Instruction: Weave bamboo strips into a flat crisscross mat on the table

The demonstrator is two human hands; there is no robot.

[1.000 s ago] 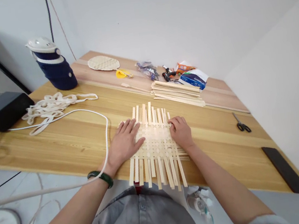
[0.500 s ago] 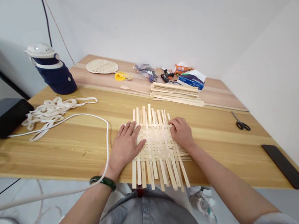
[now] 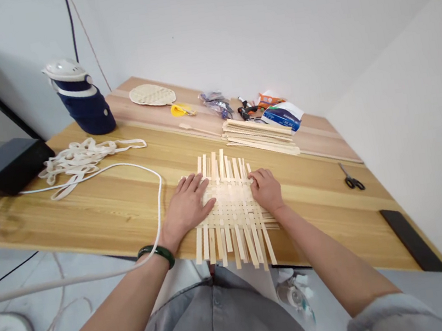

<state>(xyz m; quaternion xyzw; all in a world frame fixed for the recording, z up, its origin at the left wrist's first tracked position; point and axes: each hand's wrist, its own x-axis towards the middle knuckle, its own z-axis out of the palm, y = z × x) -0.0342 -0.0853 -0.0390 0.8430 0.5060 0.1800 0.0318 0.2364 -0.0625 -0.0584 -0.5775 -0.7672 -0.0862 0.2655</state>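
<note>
A woven mat of pale flat strips [image 3: 232, 202] lies at the table's front edge, its loose strip ends sticking out at the back and hanging past the edge in front. My left hand [image 3: 188, 203] lies flat with fingers spread on the mat's left side, a green bangle on the wrist. My right hand [image 3: 266, 189] is at the mat's upper right corner, with its fingers curled and pressed together on the strip ends there. A few loose strips [image 3: 271, 221] show under the mat's right side.
Behind the mat lies a stack of strips [image 3: 258, 136]. Scissors [image 3: 351, 178] and a black bar [image 3: 414, 240] are at right. White tape [image 3: 79, 162], a white cable [image 3: 161, 207], a black device [image 3: 9, 166] and a blue jug [image 3: 90, 110] are at left.
The whole view has shifted slightly, with the front edge of the table now higher in the picture. Both hands keep about the same places on the mat.
</note>
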